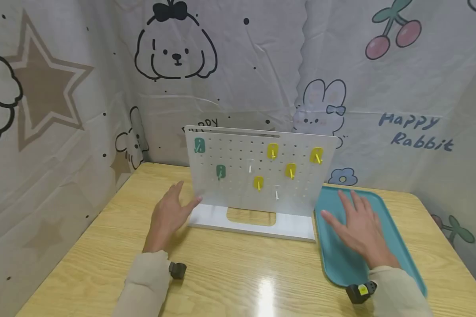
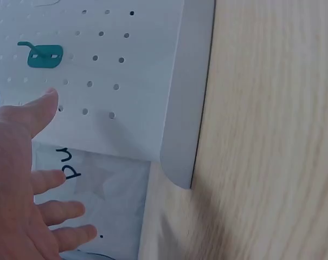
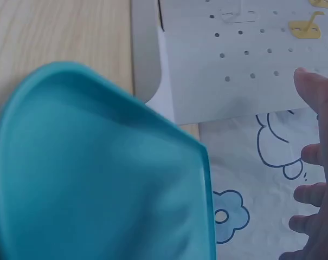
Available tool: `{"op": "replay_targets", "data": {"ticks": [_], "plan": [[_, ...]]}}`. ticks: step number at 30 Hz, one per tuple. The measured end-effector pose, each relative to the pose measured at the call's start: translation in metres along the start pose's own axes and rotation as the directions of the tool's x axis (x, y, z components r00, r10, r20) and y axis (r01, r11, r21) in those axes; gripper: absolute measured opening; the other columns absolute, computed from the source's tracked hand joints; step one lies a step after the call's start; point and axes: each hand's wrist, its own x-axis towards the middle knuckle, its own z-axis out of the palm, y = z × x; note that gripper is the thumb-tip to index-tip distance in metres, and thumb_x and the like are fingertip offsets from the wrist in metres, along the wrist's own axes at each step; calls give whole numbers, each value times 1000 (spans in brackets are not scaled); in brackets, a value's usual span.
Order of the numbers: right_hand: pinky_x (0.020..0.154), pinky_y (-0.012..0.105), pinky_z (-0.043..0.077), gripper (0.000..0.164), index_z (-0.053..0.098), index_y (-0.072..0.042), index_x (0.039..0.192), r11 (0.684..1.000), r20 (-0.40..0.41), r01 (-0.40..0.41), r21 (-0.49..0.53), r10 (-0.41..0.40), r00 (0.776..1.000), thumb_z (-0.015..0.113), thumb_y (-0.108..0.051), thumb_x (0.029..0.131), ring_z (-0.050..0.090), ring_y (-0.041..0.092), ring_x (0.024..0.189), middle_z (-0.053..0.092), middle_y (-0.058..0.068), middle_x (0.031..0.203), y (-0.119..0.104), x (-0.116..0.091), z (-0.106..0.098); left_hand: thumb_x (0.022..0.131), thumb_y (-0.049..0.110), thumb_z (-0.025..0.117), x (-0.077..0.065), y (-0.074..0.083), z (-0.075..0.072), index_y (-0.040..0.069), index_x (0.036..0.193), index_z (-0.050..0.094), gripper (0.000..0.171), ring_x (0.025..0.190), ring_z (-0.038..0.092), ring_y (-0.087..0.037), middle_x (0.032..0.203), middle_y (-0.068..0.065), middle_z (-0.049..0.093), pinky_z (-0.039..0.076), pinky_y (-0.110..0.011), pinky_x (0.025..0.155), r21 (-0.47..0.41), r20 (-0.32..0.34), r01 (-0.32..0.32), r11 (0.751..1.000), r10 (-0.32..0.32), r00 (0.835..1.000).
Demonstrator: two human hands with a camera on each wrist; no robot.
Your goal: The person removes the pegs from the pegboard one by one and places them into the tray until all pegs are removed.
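A white pegboard (image 1: pixel 238 196) stands upright on a white base (image 1: pixel 291 226). Two green hooks (image 1: pixel 199 145) are on its left part, several yellow hooks (image 1: pixel 273 151) on the middle and right, and two white hooks (image 1: pixel 277 193) lower down between them. My left hand (image 1: pixel 169 215) is beside the board's left edge, fingers spread and holding nothing. In the left wrist view its thumb overlaps the board below a green hook (image 2: pixel 45 56). My right hand (image 1: pixel 358 229) hovers with fingers apart over the teal tray (image 1: pixel 337 264), to the right of the board, and it too holds nothing.
The tray lies right of the base, close along its end. Everything stands on a light wooden table (image 1: pixel 222 273). Behind and at both sides hangs a pale cloth (image 1: pixel 254 83) with cartoon prints. Each wrist carries a small black camera (image 1: pixel 177 270).
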Motion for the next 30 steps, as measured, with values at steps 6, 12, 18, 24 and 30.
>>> {"op": "replay_targets", "data": {"ticks": [6,12,18,24,30], "plan": [[100,74,20,80,32,0,153,998,-47,42,42,-40,998,51,-56,100,22,57,137,22,32,156,-6,4,-5,96,62,54,4,1,1,7,155,34,83,135,40,-45,152,-23,40,35,-59,104,-96,-38,10,995,-13,999],[102,69,25,71,42,3,146,993,-103,83,82,-74,992,54,-49,101,33,55,133,36,31,150,-15,11,-11,97,60,55,9,1,1,7,153,38,79,127,50,-45,145,-28,46,40,-59,101,-166,-63,21,986,-32,997],[101,66,31,60,51,2,139,990,-122,88,113,-74,990,56,-45,102,41,52,130,46,30,143,-25,17,-21,97,58,56,16,2,3,6,151,43,75,131,47,-42,146,-24,47,41,-59,100,-225,-60,14,974,-29,998],[98,64,36,51,59,0,133,983,-183,112,145,-85,980,61,-38,100,47,49,125,55,28,136,-34,20,-30,98,56,56,20,1,5,6,149,46,72,129,51,-40,144,-22,50,41,-57,100,-270,-57,6,963,-22,998],[91,62,44,45,64,1,128,978,-278,115,173,-64,959,67,-31,98,58,45,113,63,25,125,-45,25,-36,99,51,59,28,1,11,6,143,54,64,121,59,-37,135,-21,58,46,-52,97,-306,-103,-21,952,-11,995]]}}
